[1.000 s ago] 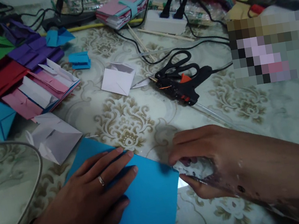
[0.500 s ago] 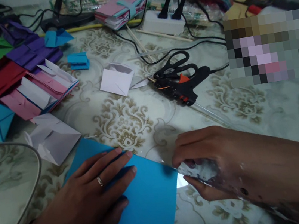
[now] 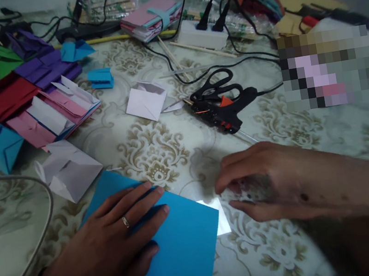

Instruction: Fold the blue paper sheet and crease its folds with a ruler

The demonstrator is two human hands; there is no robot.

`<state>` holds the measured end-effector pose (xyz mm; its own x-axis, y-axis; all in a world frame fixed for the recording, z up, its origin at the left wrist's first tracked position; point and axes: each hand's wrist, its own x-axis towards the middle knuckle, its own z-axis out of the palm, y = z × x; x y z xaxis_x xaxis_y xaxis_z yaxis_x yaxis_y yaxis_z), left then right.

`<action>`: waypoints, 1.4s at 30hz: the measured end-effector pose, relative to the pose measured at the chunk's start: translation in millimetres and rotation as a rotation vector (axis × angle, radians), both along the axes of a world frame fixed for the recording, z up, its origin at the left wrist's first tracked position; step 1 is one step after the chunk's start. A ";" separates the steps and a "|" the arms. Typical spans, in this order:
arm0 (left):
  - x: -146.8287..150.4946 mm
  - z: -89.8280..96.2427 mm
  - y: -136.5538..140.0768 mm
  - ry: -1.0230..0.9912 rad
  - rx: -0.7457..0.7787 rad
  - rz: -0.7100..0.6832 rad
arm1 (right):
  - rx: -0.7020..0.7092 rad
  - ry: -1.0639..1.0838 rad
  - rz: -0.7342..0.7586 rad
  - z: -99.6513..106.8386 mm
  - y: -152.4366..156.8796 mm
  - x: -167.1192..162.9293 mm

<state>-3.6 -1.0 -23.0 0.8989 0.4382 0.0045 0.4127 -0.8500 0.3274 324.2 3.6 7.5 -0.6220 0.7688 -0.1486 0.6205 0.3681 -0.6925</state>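
Note:
A large sheet of blue paper (image 3: 184, 245) lies on the patterned tablecloth in front of me. My left hand (image 3: 117, 242), wearing a ring, rests flat on it with the fingers stretched out. Just right of the sheet's right corner hovers my right hand (image 3: 248, 188), its thumb and fingers apart and nothing between them. A bright white patch (image 3: 223, 220), perhaps a reflection, shows beside that corner. Touching or close to the sheet's upper left corner is a folded white paper piece (image 3: 73, 169).
Folded coloured paper pieces (image 3: 50, 108) are heaped at the left. Ahead lie a small white folded piece (image 3: 146, 101), black-handled scissors (image 3: 214, 82) and a black glue gun (image 3: 226, 112). A power strip (image 3: 201, 35) with cords stands behind. A grey cable (image 3: 49, 201) curves at the left.
My right hand has drawn slightly away from the blue sheet's right corner, with thumb and fingers now apart from it. My left hand stays on the sheet. The view has shifted slightly.

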 end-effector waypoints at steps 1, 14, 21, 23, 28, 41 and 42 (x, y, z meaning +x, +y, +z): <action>0.2 -0.2 -1.6 0.004 0.007 0.013 | -0.027 0.032 -0.011 0.9 2.8 0.8; 2.6 6.0 -16.2 -0.020 0.001 -0.113 | -0.124 0.161 -0.211 -10.0 -8.8 -45.8; 3.5 -0.1 -17.3 -0.050 -0.027 -0.095 | -0.088 0.178 -0.139 -10.1 -10.1 -48.0; 3.6 -0.6 -17.1 -0.051 -0.051 -0.091 | -0.048 0.185 -0.104 -11.9 -10.1 -47.0; 5.4 0.2 -15.8 -0.040 -0.102 -0.083 | -0.013 0.311 -0.070 -16.7 -10.5 -45.3; 6.1 -1.9 -16.4 -0.078 -0.089 -0.084 | 0.070 0.365 -0.100 -20.7 -9.3 -51.6; 6.3 -2.1 -16.5 -0.076 -0.089 -0.084 | 0.074 0.363 -0.108 -21.6 -9.3 -52.2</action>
